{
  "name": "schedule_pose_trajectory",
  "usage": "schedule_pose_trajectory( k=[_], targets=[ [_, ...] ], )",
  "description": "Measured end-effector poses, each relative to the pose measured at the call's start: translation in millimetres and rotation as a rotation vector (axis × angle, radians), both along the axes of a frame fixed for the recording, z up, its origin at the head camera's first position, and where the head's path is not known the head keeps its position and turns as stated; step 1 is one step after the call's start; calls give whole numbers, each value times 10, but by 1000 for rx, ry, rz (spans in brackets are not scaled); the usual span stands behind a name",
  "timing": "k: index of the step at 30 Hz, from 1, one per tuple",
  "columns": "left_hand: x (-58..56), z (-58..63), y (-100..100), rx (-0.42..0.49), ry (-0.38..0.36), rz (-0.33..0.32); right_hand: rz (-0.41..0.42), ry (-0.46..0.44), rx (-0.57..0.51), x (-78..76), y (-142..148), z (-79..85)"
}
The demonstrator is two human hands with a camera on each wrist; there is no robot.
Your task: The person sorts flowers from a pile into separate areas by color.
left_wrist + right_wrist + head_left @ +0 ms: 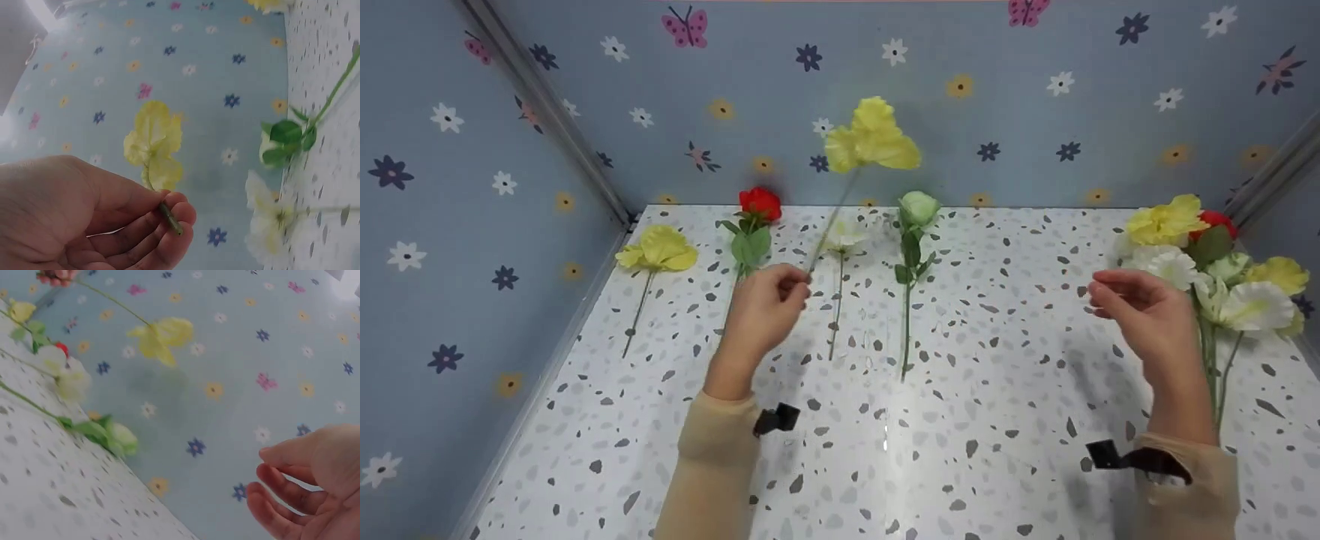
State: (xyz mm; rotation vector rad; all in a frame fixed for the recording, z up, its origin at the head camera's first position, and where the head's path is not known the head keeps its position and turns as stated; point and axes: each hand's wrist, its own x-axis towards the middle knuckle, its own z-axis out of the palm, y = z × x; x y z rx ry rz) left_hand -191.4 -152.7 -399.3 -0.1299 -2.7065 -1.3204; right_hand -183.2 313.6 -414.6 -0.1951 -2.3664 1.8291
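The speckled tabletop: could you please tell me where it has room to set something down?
The tabletop is barest between the pale green flower and the flower bunch, and nearer, between the sleeves. The bunch crowds the right side; single flowers leftward leave narrower gaps.

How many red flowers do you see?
2: one red flower beyond the left hand, another red flower in the bunch at the right; the bunch may hide more.

Speckled white tabletop (pixel 975 480), 1 yellow flower (pixel 658 250), 1 red flower (pixel 760 204), 1 white flower (pixel 846 237), 1 green flower (pixel 920 208), 1 mixed bunch (pixel 1256 306)
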Motion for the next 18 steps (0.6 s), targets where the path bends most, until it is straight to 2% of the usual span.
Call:
schedule_pose_trajectory(
  k=[4, 7, 10, 13, 18],
  targets=[
    [-38, -7, -469, -18, -20, 141, -148, -186, 325, 85, 491, -40],
    [-27, -72, -807, -63, -14, 253, -262, -313, 440, 155, 745, -128],
    [-19, -189, -1076, -117, 8, 358, -356, -405, 463, 217, 923, -218],
    [-6, -316, -1286, -158, 12, 443, -401, -457, 472, 268, 1033, -290],
    [24, -524, -1601, -204, -4, 553, -357, -506, 499, 287, 1085, -389]
  ],
)
